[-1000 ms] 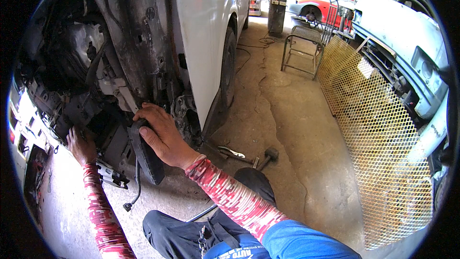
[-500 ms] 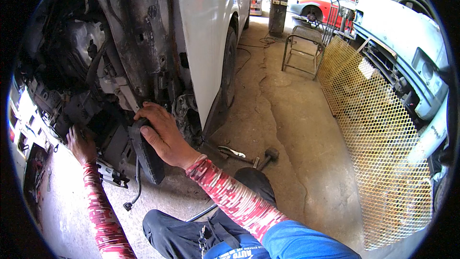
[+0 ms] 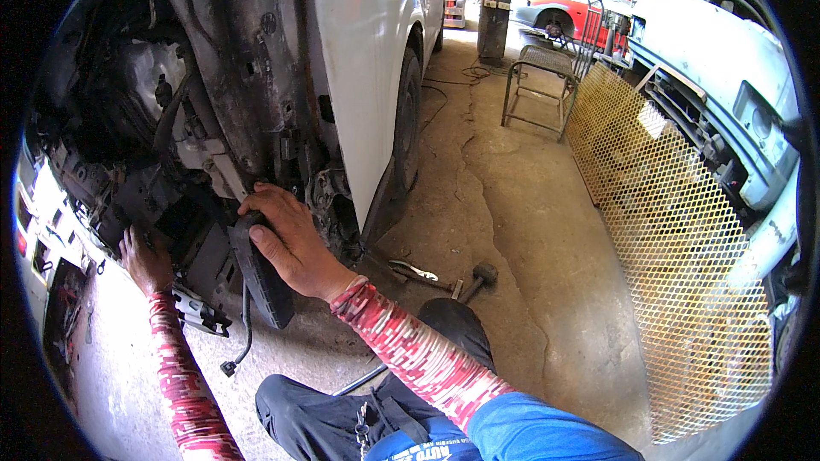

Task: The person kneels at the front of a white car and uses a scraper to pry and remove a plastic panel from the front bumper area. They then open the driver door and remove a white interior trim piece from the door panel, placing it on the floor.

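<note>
My right hand [image 3: 286, 248] grips the top of a long black plastic part [image 3: 266, 294] hanging at the front corner of a white vehicle [image 3: 350, 51], whose inner metal [image 3: 265, 60] is bare and grimy. Further left, my left hand [image 3: 147, 260] has its fingers curled on a dark, shadowed front-end piece [image 3: 120, 209], its far side hidden. Below, a black cable [image 3: 245, 333] hangs with a connector [image 3: 227, 366] on its end, beside a loose-looking metal bracket [image 3: 199, 312].
Pliers [image 3: 414, 271] and a mallet [image 3: 483, 276] lie on the cracked concrete floor [image 3: 512, 222] by my knee. Yellow metal mesh [image 3: 658, 239] leans against a pale car body [image 3: 709, 60] at right. A metal stool [image 3: 538, 85], a pillar [image 3: 494, 8] and a red car [image 3: 576, 17] stand behind.
</note>
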